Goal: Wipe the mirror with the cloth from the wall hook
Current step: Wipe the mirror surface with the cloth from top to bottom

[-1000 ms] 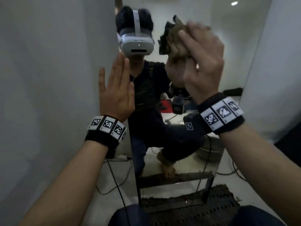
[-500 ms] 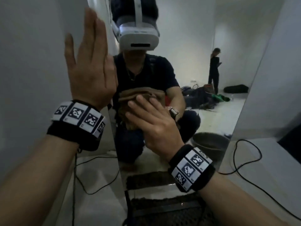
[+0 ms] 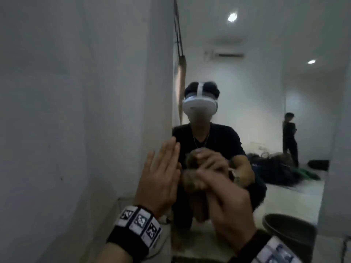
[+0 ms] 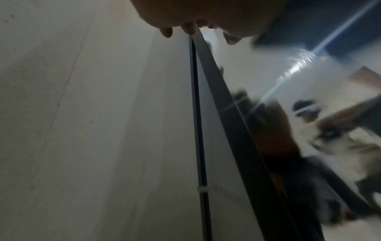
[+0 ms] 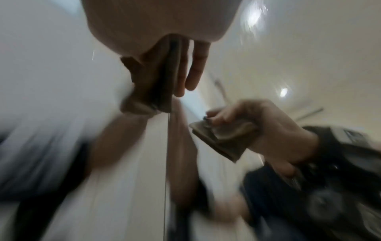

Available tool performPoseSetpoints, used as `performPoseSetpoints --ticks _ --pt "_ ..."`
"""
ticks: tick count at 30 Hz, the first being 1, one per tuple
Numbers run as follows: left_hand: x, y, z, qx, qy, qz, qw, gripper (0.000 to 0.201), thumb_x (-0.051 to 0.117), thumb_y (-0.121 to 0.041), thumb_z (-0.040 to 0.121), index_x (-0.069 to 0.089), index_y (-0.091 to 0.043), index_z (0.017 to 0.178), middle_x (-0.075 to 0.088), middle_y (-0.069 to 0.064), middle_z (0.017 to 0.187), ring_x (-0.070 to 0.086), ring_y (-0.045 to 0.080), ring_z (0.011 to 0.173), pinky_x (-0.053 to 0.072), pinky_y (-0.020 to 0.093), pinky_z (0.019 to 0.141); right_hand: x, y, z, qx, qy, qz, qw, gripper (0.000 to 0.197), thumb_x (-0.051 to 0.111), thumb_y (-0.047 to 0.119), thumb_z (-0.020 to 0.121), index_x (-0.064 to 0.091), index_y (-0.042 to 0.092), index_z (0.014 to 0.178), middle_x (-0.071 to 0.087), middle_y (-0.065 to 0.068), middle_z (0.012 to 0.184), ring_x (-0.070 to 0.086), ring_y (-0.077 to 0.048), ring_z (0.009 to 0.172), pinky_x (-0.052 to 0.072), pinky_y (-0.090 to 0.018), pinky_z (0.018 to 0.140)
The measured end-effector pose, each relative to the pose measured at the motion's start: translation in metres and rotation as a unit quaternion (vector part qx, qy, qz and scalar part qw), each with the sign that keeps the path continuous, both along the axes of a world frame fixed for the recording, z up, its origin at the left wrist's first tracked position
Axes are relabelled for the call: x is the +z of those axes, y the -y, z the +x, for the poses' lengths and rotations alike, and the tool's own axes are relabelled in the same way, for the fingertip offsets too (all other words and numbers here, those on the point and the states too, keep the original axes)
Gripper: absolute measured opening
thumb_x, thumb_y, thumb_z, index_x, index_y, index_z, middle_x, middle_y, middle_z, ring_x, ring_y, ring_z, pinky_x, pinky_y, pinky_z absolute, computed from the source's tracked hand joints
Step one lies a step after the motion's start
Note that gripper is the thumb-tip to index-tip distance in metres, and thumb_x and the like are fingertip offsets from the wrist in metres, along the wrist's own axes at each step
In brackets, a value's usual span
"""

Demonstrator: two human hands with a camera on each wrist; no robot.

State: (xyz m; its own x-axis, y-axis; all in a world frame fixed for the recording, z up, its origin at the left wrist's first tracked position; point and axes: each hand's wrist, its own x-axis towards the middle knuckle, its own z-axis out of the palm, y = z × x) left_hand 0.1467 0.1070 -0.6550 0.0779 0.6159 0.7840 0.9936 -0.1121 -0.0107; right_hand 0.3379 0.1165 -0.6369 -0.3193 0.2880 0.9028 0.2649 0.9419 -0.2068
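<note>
1. The tall frameless wall mirror (image 3: 247,111), standing against the grey plastered wall (image 3: 76,111), is mid-wipe by judgement; no streaks or cleaned patches can be told apart, so the share left to do cannot be told.
2. The left hand (image 3: 159,177) is laid flat at the mirror's left edge, fingers straight, its grip wide and holding nothing.
3. The right hand (image 3: 224,198) is pressed toward the lower-middle glass, its grip closed round the cloth.
4. The folded brown cloth (image 3: 191,182) is off the hook and at the glass, so fetching is done.
</note>
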Motion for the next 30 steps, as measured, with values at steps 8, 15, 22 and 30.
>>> performPoseSetpoints --ticks 8,15,22,30 --pt "-0.014 0.010 0.007 0.022 -0.004 -0.075 0.997 0.062 0.035 -0.028 0.096 0.022 -0.009 0.154 0.011 0.005 0.165 0.015 0.019 0.151 0.018 0.047 0.117 0.206 -0.067 -0.059 -0.219 -0.030 0.126 0.967 0.036 0.056 0.002 0.089 0.067 0.016 0.120 0.062 -0.006 0.131 0.054 -0.027 0.125 0.036 -0.043 0.108" --pt "-0.021 0.015 0.006 0.010 0.010 -0.079 0.997 0.057 0.034 -0.028 0.096 0.034 -0.009 0.150 0.025 0.006 0.161 0.026 0.019 0.148 0.018 0.048 0.117 0.107 -0.080 -0.056 -0.173 0.217 0.208 0.938 0.048 0.053 0.005 0.083 0.061 0.017 0.129 0.052 -0.005 0.142 0.040 -0.027 0.138 0.028 -0.050 0.116" --pt "-0.044 0.023 0.001 -0.002 0.012 -0.094 0.995 0.060 0.032 -0.020 0.095 0.024 -0.008 0.153 0.016 0.006 0.164 0.019 0.019 0.150 0.017 0.050 0.119 -0.040 -0.032 -0.008 -0.164 0.247 0.133 0.946 0.044 0.041 0.010 0.089 0.061 0.016 0.128 0.051 -0.002 0.143 0.038 -0.024 0.139 0.025 -0.047 0.116" --pt "-0.041 0.028 0.004 0.017 0.002 -0.115 0.993 0.071 0.033 -0.018 0.087 0.016 -0.010 0.155 0.008 0.004 0.165 0.014 0.018 0.151 0.013 0.048 0.120 -0.133 0.033 0.020 -0.088 0.385 0.039 0.918 0.045 0.039 0.016 0.080 0.074 0.026 0.106 0.072 0.005 0.111 0.066 -0.014 0.106 0.056 -0.037 0.086"
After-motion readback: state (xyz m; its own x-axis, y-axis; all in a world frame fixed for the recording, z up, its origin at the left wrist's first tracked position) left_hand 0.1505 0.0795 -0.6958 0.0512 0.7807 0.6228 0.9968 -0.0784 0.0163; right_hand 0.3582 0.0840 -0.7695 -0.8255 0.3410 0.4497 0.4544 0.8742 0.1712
